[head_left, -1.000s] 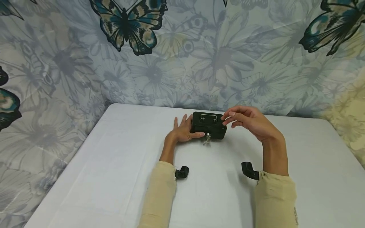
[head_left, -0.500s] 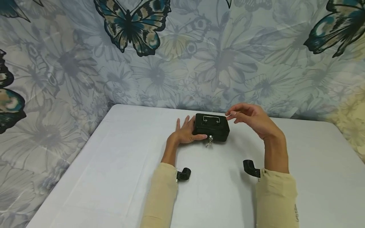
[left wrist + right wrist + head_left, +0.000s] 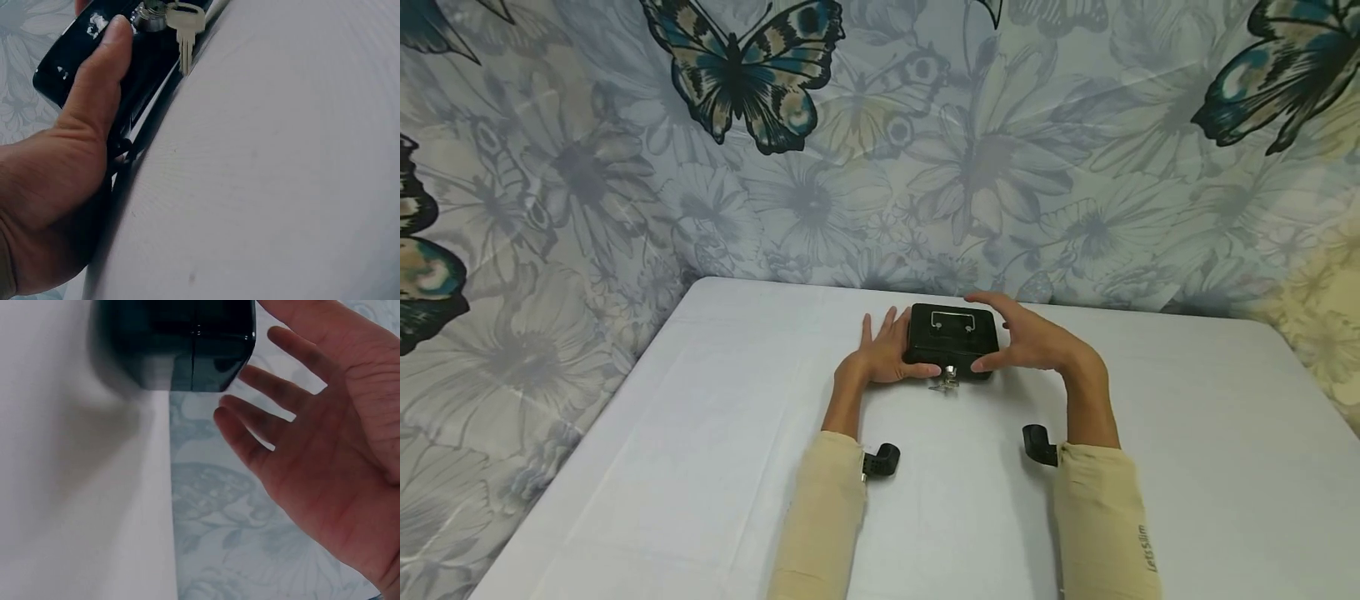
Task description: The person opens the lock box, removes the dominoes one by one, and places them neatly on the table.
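A small black cash box [image 3: 955, 346] with a wire handle [image 3: 952, 315] on its lid sits near the far edge of the table. Keys [image 3: 946, 384] hang from the lock at its front, and one key [image 3: 185, 28] shows large in the left wrist view. My left hand [image 3: 883, 352] rests against the box's left end, thumb laid along the front, other fingers straight and spread. Around the right end, my right hand [image 3: 1037, 337] is spread wide, thumb by the front corner, index finger at the back. In the right wrist view its fingers stand beside the box.
The box stands on a white-covered table [image 3: 700, 450]. Close behind it hangs a cloth backdrop [image 3: 805, 192] with flowers and butterflies. Black wrist mounts [image 3: 882, 460] stick out from both beige sleeves [image 3: 820, 517].
My right hand has moved left and its loosely bent fingers have spread around the right end of the box. My left hand stays against the left end. The hanging keys have shifted.
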`<act>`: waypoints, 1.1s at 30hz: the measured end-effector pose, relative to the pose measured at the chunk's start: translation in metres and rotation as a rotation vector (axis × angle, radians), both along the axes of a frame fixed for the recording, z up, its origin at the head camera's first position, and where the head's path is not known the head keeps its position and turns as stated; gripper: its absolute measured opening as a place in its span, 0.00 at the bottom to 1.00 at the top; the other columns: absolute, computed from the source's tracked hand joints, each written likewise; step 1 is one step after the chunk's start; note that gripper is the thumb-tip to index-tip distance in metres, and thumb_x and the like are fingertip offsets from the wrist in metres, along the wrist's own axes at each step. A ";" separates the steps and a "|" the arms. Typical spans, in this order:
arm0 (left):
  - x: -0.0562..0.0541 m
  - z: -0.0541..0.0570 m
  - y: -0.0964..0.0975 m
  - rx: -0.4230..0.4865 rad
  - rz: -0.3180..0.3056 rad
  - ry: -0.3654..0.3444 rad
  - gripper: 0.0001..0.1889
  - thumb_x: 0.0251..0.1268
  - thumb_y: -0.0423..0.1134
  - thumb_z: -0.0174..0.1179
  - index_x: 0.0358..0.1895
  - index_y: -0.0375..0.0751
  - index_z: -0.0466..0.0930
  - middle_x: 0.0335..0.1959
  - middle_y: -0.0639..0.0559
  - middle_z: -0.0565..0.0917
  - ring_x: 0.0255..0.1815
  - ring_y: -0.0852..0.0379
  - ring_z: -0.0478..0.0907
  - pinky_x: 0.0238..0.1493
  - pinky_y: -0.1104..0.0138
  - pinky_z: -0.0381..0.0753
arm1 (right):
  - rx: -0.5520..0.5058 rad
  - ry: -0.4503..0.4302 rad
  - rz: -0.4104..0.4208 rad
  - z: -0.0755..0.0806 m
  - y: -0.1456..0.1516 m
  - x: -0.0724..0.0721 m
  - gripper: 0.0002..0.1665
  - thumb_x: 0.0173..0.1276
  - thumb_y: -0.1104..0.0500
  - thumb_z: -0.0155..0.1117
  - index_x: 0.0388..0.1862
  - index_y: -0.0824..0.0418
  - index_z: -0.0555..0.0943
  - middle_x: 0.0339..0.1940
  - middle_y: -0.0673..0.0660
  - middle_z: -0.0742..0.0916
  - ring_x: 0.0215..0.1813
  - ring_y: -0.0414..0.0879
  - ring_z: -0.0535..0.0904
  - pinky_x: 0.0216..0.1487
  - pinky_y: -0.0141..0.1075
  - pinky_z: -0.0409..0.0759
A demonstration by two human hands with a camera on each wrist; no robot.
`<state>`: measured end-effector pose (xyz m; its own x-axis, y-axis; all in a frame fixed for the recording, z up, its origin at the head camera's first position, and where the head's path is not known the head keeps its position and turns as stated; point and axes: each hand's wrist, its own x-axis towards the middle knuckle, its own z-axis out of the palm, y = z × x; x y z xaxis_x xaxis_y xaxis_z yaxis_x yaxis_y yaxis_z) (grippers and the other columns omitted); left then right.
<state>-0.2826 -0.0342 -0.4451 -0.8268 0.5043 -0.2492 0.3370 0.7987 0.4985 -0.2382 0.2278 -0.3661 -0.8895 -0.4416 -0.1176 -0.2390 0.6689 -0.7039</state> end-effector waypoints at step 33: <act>0.003 -0.007 -0.002 0.101 -0.013 0.059 0.71 0.51 0.65 0.76 0.87 0.48 0.33 0.90 0.49 0.41 0.91 0.49 0.28 0.87 0.47 0.18 | 0.126 0.031 0.046 -0.001 -0.010 0.004 0.60 0.56 0.58 0.84 0.83 0.58 0.61 0.82 0.67 0.68 0.81 0.68 0.64 0.79 0.68 0.63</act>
